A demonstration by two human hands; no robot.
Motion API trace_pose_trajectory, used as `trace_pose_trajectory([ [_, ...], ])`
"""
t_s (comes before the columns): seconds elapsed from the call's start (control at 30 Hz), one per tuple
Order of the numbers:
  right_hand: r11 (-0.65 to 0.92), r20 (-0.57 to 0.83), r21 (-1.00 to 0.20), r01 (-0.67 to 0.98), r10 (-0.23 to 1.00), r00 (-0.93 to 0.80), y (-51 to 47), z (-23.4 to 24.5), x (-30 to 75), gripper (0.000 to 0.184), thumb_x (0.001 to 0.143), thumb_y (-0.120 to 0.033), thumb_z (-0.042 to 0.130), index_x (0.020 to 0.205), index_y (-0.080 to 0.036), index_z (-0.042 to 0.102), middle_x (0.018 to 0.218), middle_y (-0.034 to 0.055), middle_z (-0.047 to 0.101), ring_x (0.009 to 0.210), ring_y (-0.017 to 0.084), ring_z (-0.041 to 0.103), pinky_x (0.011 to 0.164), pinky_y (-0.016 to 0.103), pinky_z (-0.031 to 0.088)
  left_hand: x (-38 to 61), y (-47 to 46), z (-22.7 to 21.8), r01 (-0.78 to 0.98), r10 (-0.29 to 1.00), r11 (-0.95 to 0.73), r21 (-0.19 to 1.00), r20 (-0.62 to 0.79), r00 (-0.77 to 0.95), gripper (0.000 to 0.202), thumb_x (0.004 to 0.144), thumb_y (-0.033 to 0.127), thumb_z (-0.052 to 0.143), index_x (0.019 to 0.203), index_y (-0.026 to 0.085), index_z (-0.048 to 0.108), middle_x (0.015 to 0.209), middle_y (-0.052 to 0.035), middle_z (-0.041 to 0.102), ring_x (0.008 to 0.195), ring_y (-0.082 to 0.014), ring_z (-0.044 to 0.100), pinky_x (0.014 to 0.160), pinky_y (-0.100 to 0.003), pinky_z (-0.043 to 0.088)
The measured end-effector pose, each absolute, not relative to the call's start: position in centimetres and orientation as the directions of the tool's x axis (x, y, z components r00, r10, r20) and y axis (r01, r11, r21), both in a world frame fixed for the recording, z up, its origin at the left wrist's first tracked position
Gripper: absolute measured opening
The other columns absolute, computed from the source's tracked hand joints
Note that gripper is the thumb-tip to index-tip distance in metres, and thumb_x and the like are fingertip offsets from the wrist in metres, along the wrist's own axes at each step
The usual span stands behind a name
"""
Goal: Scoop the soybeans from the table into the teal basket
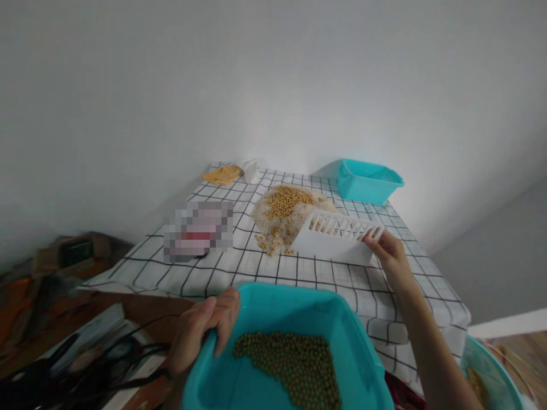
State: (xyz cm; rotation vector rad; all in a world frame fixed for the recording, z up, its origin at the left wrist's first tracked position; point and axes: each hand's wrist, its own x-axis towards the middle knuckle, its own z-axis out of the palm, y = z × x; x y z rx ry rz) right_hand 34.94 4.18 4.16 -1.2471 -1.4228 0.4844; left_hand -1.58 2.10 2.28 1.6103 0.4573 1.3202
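Note:
My left hand point(207, 324) is closed over the left rim of a teal plastic tub point(294, 290), close to me at the table's front edge. Small round greenish-brown beans point(294, 361) lie spread over part of its floor. On the table, my right hand point(387, 253) pinches the right end of a white plastic tray with slots point(331, 245), which is tipped on its side. The tray's left end meets a heap of pale grains point(262, 213), which it partly hides. Yellow round beans point(286, 200) lie on top of the heap, and several have strayed toward its front.
A second teal tub point(367, 182) stands at the back right of the checked tablecloth point(231, 250). At the back left lie a yellow cloth point(222, 174) and a crumpled white thing point(249, 169). A blurred-out flat object point(199, 230) is on the left. Another tub point(491, 370) sits low at right.

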Motion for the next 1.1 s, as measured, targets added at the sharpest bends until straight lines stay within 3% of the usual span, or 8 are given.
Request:
trace_pose_trajectory([
  [0.27,0.360,0.437,-0.863,0.354,0.883,0.168,4.08,4.09,34.75,0.022,0.088,-0.044,0.069,0.093,-0.024,0.075,0.094,0.0058,0.077,0.089,0.026,0.068,0.080,0.037,0.052,-1.52,2.25,2.17,-0.307,0.756,-0.470,0.827,0.557,0.343,0.065,0.108,0.032,0.023,0.047,0.018,0.040,0.042,0.0024,0.044,0.044,-0.0139,0.039,0.058,-0.034,0.035],
  [0.5,0.379,0.457,-0.858,0.346,0.871,0.179,4.17,4.04,34.81,0.020,0.089,-0.043,0.069,0.092,-0.025,0.076,0.089,0.0044,0.076,0.087,0.025,0.067,0.081,0.036,0.052,-1.70,2.11,1.93,-0.331,0.784,-0.415,0.847,0.518,0.341,0.065,0.108,0.031,0.025,0.048,0.019,0.044,0.044,0.0017,0.045,0.047,-0.0147,0.040,0.064,-0.036,0.036],
  [0.73,0.387,0.462,-0.852,0.352,0.873,0.158,4.40,3.89,34.91,0.019,0.090,-0.042,0.068,0.083,-0.024,0.073,0.084,0.0031,0.073,0.081,0.022,0.065,0.081,0.034,0.051,-1.23,2.08,2.66,-0.313,0.786,-0.445,0.839,0.533,0.314,0.065,0.108,0.031,0.025,0.047,0.018,0.041,0.042,0.0018,0.045,0.045,-0.0142,0.039,0.060,-0.035,0.035],
  [1.1,0.369,0.440,-0.861,0.349,0.885,0.152,4.27,3.79,34.91,0.020,0.090,-0.043,0.067,0.092,-0.025,0.074,0.092,0.0046,0.076,0.087,0.025,0.067,0.080,0.036,0.051,-1.28,1.86,2.50,-0.287,0.811,-0.447,0.847,0.519,0.270,0.068,0.107,0.034,0.030,0.042,0.019,0.041,0.037,0.0007,0.045,0.042,-0.0144,0.040,0.058,-0.034,0.038],
])
